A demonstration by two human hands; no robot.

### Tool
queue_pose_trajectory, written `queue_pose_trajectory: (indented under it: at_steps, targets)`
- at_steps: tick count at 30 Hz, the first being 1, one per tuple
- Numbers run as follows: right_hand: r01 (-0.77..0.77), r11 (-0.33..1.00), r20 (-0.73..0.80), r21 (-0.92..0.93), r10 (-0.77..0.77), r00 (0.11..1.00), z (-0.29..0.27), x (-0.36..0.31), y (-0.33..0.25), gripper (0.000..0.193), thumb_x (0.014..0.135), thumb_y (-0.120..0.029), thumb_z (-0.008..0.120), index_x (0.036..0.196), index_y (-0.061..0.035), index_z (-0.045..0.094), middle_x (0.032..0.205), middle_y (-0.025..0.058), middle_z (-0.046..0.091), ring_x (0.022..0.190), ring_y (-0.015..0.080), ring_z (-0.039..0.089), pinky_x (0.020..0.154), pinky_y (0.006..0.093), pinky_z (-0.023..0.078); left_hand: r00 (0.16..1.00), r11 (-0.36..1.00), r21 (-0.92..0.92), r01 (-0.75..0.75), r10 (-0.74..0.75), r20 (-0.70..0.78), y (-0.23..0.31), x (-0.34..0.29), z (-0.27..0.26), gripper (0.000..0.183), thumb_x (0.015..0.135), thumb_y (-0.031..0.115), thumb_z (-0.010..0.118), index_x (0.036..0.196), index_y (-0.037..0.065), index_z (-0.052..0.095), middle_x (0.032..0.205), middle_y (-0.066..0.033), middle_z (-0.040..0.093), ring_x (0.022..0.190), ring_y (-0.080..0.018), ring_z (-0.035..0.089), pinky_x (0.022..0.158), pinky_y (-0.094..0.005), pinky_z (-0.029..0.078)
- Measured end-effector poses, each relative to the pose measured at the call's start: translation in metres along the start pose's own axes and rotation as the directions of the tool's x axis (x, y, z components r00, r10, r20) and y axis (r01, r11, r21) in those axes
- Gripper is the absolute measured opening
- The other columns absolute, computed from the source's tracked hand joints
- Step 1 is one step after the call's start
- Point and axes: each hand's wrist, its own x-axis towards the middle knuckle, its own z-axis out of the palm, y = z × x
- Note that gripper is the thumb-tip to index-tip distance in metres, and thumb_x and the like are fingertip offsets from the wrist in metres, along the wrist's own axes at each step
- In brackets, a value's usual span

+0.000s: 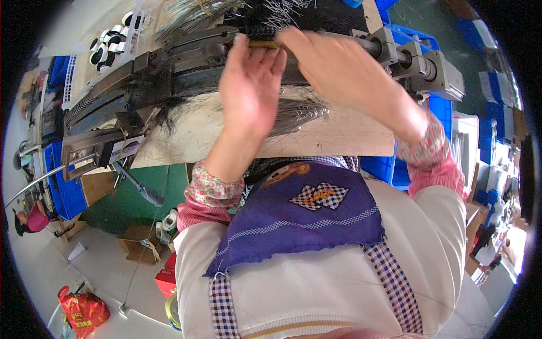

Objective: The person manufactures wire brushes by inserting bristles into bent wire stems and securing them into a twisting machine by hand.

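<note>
My left hand (251, 90) is at the long metal bench machine (195, 79), palm showing, the thumb apart from the stretched fingers. Its fingertips are beside a short yellowish strip (263, 44) on the machine; whether they touch it I cannot tell. Coming in from the right, my right hand (330, 62) reaches over the machine's bar, smeared by motion, with most fingertips hidden. Just beyond both hands lie black bristles (248, 21) and loose thin wires (285, 12) on a dark surface. A bundle of twisted wires (296, 117) rests on the wooden table (350, 133) on my side of the machine.
Black and white rolls (110, 42) sit in a clear tray at the far left, near more straight wires (189, 17). A clamp-like metal frame (101, 151) sticks out at the left table end. Blue crates (381, 169) stand at the right, and a cardboard box (138, 246) is on the floor.
</note>
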Motion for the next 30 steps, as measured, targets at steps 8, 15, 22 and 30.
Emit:
queue_pose_trajectory:
  at_steps: [8, 15, 22, 30]
  targets:
    - [-0.007, 0.991, 0.38, 0.13, -0.044, 0.924, 0.075, -0.085, -0.01, 0.015, 0.08, -0.011, 0.054, 0.092, -0.0038, 0.06, 0.081, 0.0126, 0.064, 0.076, 0.0317, 0.067, 0.061, 0.0418, 0.055, 0.976, 0.981, 0.152, 0.117, -0.086, -0.198, -0.046, -0.012, -0.003, 0.036, 0.087, 0.029, 0.067, 0.111, 0.005, 0.054, 0.11, -0.008, 0.056, 0.11, -0.0235, 0.052, 0.097, -0.0356, 0.04]
    - [-0.205, 0.914, 0.38, 0.349, 0.062, 0.923, 0.075, -0.088, 0.003, 0.011, 0.081, -0.012, 0.056, 0.089, -0.0037, 0.06, 0.088, 0.0141, 0.065, 0.084, 0.0315, 0.065, 0.072, 0.0412, 0.052, 0.763, -0.409, 0.86, -0.306, 0.434, 0.478, 0.047, -0.121, -0.082, 0.066, 0.086, 0.02, 0.065, 0.141, -0.001, 0.036, 0.146, -0.0286, 0.03, 0.137, -0.0465, 0.026, 0.112, -0.05, 0.023]
    - [-0.319, 0.754, 0.305, 0.574, 0.164, 0.938, 0.051, -0.086, 0.009, 0.019, 0.086, -0.013, 0.062, 0.099, -0.0007, 0.055, 0.091, 0.016, 0.062, 0.08, 0.0347, 0.062, 0.069, 0.0394, 0.049, 0.224, -0.093, 0.392, 0.915, 0.927, -0.303, 0.183, -0.223, -0.227, 0.087, 0.083, 0.034, 0.066, 0.148, 0.001, 0.017, 0.12, -0.0281, 0.057, 0.108, -0.0406, 0.059, 0.086, -0.0512, 0.05]
    - [-0.361, 0.591, -0.078, 0.722, 0.588, 0.805, -0.015, -0.084, 0.02, 0.014, 0.094, -0.012, 0.059, 0.101, -0.0009, 0.057, 0.078, 0.0012, 0.056, 0.073, 0.0062, 0.05, 0.068, 0.0235, 0.044, 0.575, -0.645, 0.603, 0.469, 0.742, 0.346, 0.086, -0.152, -0.165, 0.078, 0.086, 0.033, 0.063, 0.145, -0.002, 0.026, 0.14, -0.0222, 0.044, 0.132, -0.0386, 0.038, 0.113, -0.0518, 0.017]
